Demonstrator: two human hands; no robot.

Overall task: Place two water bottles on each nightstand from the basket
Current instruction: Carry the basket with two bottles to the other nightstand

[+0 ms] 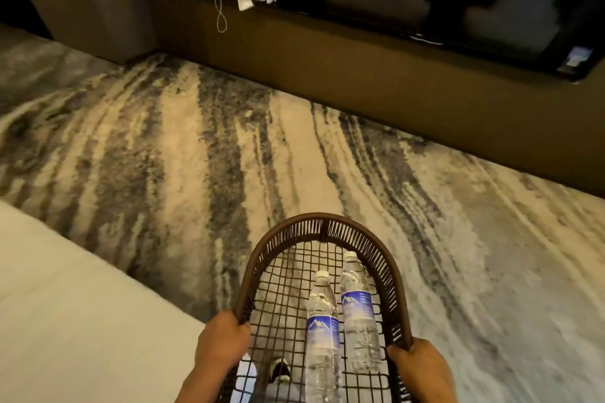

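Two clear plastic bottles [340,314] lie in the oval wire-mesh basket [322,222].

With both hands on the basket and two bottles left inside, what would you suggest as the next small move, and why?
Probably keep carrying the basket onward. Left hand and right hand both grip its rim, two water bottles lie inside, and only carpet, a bed edge and a low ledge are in view; no nightstand shows.
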